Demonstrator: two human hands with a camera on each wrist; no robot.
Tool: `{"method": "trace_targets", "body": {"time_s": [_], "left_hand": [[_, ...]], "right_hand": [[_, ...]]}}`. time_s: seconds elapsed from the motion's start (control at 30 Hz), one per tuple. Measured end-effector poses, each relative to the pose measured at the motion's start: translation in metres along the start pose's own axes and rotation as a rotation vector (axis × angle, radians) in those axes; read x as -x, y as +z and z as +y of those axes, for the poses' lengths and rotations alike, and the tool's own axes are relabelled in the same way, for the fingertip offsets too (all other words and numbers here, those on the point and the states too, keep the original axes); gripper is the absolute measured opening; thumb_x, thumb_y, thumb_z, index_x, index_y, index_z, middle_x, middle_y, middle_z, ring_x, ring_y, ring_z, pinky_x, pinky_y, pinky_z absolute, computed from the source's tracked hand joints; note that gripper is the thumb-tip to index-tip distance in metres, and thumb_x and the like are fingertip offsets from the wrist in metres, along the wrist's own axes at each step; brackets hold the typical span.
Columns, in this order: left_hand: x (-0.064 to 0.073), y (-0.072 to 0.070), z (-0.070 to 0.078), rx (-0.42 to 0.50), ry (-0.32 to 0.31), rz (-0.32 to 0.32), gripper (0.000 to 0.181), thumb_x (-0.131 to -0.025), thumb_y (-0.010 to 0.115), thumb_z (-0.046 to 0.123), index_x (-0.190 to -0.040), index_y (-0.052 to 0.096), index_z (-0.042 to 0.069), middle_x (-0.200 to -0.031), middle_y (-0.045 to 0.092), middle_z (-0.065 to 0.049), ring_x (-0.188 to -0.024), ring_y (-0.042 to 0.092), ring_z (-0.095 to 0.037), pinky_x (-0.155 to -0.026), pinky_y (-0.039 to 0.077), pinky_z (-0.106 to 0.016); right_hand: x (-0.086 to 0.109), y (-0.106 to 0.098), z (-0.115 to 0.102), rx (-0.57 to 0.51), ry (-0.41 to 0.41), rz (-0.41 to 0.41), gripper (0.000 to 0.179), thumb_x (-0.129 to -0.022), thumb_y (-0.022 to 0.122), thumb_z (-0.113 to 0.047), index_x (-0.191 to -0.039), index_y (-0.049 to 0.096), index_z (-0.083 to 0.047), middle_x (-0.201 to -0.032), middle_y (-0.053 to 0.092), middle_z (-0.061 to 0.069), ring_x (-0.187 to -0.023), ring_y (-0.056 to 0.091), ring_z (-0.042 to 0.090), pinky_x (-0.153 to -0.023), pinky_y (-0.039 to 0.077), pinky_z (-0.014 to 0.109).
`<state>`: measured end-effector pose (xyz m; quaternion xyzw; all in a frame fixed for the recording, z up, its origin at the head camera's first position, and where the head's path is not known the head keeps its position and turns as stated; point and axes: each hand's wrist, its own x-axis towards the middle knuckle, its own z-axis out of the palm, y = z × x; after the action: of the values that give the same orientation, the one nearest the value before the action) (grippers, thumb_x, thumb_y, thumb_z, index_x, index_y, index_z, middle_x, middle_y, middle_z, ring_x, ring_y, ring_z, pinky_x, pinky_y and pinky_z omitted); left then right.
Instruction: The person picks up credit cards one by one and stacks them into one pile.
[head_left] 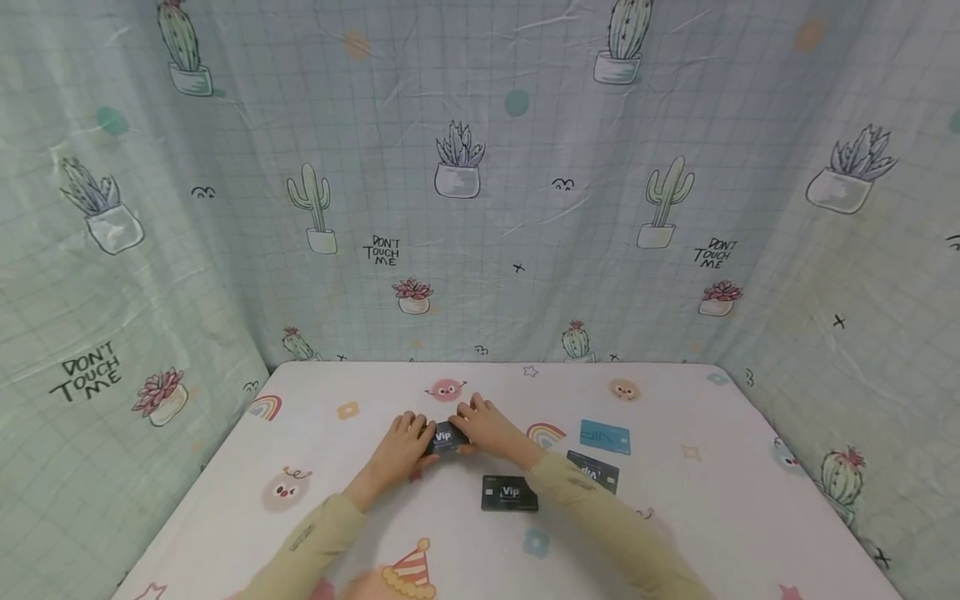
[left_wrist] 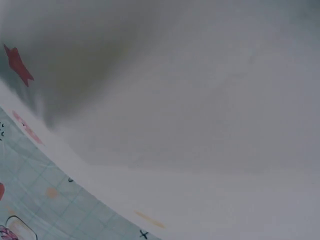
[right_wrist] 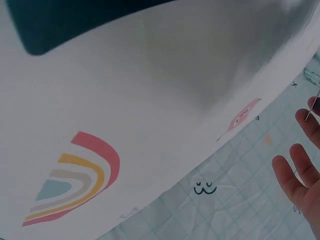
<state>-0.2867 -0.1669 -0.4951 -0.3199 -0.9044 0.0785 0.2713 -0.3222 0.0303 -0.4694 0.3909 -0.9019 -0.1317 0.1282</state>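
A dark card [head_left: 444, 437] printed "Vip" is held between both hands at the table's middle in the head view. My left hand [head_left: 402, 447] pinches its left end, the thumb below and fingers over the top. At the right end, my right hand [head_left: 487, 427] grips it the same way. In the right wrist view the right hand's fingers [right_wrist: 295, 175] show at the right edge, beside the thin edge of the card [right_wrist: 313, 103]. No part of the left hand appears in the left wrist view, only the tabletop and curtain.
A second black "Vip" card [head_left: 510, 493] lies nearer on the white patterned table [head_left: 315, 533]. Another black card [head_left: 596, 472] lies partly behind the right sleeve [head_left: 592, 508], with a blue card [head_left: 605, 437] behind it. A cactus-print curtain [head_left: 517, 217] surrounds the table.
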Motion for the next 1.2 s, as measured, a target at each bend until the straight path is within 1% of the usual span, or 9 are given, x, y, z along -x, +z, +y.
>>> {"method": "trace_targets", "body": {"time_s": [0.13, 0.27, 0.4, 0.53, 0.67, 0.9, 1.0, 1.2], "left_hand": [[0.000, -0.005, 0.005, 0.013, 0.005, -0.001, 0.052, -0.077, 0.064, 0.043, -0.110, 0.057, 0.003, -0.099, 0.051, -0.011, -0.091, 0.042, -0.025, -0.083, 0.039, -0.038], [-0.002, -0.010, 0.010, 0.016, 0.014, 0.025, 0.053, -0.075, 0.066, 0.043, -0.109, 0.058, 0.004, -0.098, 0.050, -0.010, -0.091, 0.043, -0.025, -0.083, 0.040, -0.038], [-0.003, -0.014, 0.016, -0.007, 0.028, 0.049, 0.054, -0.072, 0.067, 0.044, -0.107, 0.058, 0.005, -0.098, 0.051, -0.010, -0.091, 0.044, -0.024, -0.083, 0.040, -0.038], [-0.003, -0.014, 0.021, -0.019, 0.042, 0.050, 0.055, -0.073, 0.066, 0.046, -0.108, 0.058, 0.005, -0.098, 0.051, -0.010, -0.091, 0.044, -0.023, -0.084, 0.040, -0.037], [-0.004, -0.016, 0.027, -0.026, 0.063, 0.064, 0.055, -0.073, 0.065, 0.047, -0.108, 0.057, 0.005, -0.098, 0.051, -0.009, -0.091, 0.044, -0.023, -0.083, 0.040, -0.036], [-0.010, -0.021, 0.037, -0.017, 0.102, 0.102, 0.055, -0.071, 0.066, 0.047, -0.106, 0.058, 0.005, -0.096, 0.051, -0.007, -0.088, 0.042, -0.021, -0.079, 0.039, -0.035], [-0.012, -0.023, 0.041, -0.026, 0.117, 0.098, 0.054, -0.072, 0.066, 0.047, -0.106, 0.058, 0.005, -0.095, 0.052, -0.006, -0.088, 0.043, -0.021, -0.079, 0.040, -0.034], [-0.014, -0.027, 0.050, -0.039, 0.138, 0.075, 0.054, -0.073, 0.064, 0.049, -0.107, 0.058, 0.006, -0.096, 0.053, -0.006, -0.091, 0.045, -0.020, -0.083, 0.041, -0.034]], "right_hand": [[0.009, -0.001, 0.000, 0.011, -0.005, 0.018, 0.056, -0.078, 0.056, -0.054, -0.123, 0.048, -0.021, -0.108, 0.049, -0.003, -0.092, 0.039, 0.015, -0.079, 0.042, 0.027], [0.018, -0.005, 0.001, 0.009, -0.014, 0.062, 0.055, -0.078, 0.057, -0.052, -0.122, 0.049, -0.020, -0.107, 0.049, -0.003, -0.091, 0.039, 0.015, -0.078, 0.042, 0.027], [0.027, -0.007, 0.001, 0.004, -0.027, 0.110, 0.054, -0.078, 0.058, -0.051, -0.120, 0.050, -0.019, -0.105, 0.049, -0.003, -0.090, 0.039, 0.015, -0.076, 0.042, 0.025], [0.036, -0.008, 0.002, -0.006, -0.029, 0.139, 0.053, -0.077, 0.060, -0.049, -0.120, 0.052, -0.018, -0.104, 0.050, -0.003, -0.089, 0.039, 0.014, -0.076, 0.042, 0.024], [0.044, -0.008, 0.002, -0.043, -0.015, 0.136, 0.053, -0.076, 0.061, -0.047, -0.120, 0.053, -0.018, -0.105, 0.051, -0.003, -0.090, 0.039, 0.014, -0.078, 0.042, 0.024], [0.060, -0.011, 0.003, -0.100, 0.035, 0.085, 0.056, -0.076, 0.061, -0.049, -0.123, 0.051, -0.019, -0.109, 0.051, -0.003, -0.094, 0.038, 0.014, -0.081, 0.041, 0.026], [0.066, -0.010, 0.003, -0.104, 0.046, 0.080, 0.056, -0.077, 0.061, -0.049, -0.122, 0.051, -0.018, -0.109, 0.051, -0.002, -0.093, 0.038, 0.015, -0.080, 0.041, 0.027], [0.077, -0.008, 0.005, -0.127, 0.041, 0.105, 0.054, -0.078, 0.059, -0.049, -0.121, 0.052, -0.018, -0.107, 0.051, -0.002, -0.093, 0.038, 0.014, -0.078, 0.041, 0.026]]}}
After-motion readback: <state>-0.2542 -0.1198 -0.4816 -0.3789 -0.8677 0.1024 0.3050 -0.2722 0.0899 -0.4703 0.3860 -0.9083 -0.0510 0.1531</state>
